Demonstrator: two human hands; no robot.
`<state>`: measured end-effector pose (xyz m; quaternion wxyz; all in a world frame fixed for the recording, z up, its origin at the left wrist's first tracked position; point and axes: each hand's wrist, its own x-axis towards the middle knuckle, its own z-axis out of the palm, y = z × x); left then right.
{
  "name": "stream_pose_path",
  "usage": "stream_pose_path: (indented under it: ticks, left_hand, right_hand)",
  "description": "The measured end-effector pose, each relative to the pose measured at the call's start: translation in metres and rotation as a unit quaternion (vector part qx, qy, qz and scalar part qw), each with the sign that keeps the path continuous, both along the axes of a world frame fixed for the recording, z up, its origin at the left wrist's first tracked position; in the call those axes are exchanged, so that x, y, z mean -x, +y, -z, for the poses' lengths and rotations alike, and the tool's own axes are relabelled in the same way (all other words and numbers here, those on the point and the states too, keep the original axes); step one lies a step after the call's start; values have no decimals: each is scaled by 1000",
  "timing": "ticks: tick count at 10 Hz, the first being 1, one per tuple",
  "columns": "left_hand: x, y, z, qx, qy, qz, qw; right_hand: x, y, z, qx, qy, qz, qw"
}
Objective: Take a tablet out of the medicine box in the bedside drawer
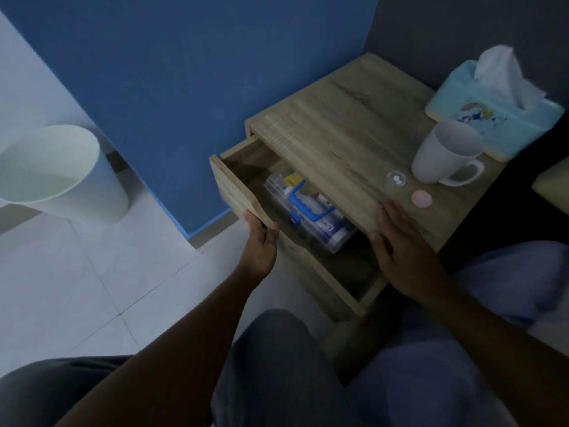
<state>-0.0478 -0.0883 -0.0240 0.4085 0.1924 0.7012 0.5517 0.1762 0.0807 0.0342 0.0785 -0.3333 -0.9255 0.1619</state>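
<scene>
The top drawer [229, 183] of the wooden bedside table [341, 118] stands pulled open. Inside it lies a clear plastic medicine box [331, 231] with a blue handle [308, 208] on its lid; packets show through the plastic. My left hand [260, 238] grips the lower edge of the drawer front. My right hand [400, 245] rests flat on the front edge of the table top, fingers apart, holding nothing. A small clear round dish [395, 179] with white tablets in it sits on the table top, with a pink disc [421, 198] beside it.
A white mug [446, 152] and a light blue tissue box [498, 106] stand at the right of the table top. A pale waste bin [58, 171] stands on the tiled floor at the left. A blue wall rises behind. My knees fill the bottom of the view.
</scene>
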Motion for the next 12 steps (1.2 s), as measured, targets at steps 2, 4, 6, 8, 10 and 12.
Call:
stream_pose_path:
  ticks: [2, 4, 6, 8, 10, 12]
  left_hand:
    - [-3, 35, 1, -10, -50, -4, 999]
    - [-2, 74, 3, -3, -66, -15, 998]
    - [-8, 103, -1, -3, -53, -28, 998]
    - [-10, 117, 2, 2, -45, -14, 999]
    - [-9, 116, 1, 28, -18, -3, 999]
    - [5, 102, -28, 103, 41, -10, 994]
  right_hand:
    - [0, 0, 0, -13, -43, -15, 999]
    - [2, -4, -3, -38, -47, -17, 998]
    - [2, -1, -2, -52, -54, -34, 997]
    - [0, -1, 2, -89, -62, -32, 994]
    - [2, 0, 0, -88, -77, -31, 993]
    - [3, 4, -10, -16, -104, -57, 993]
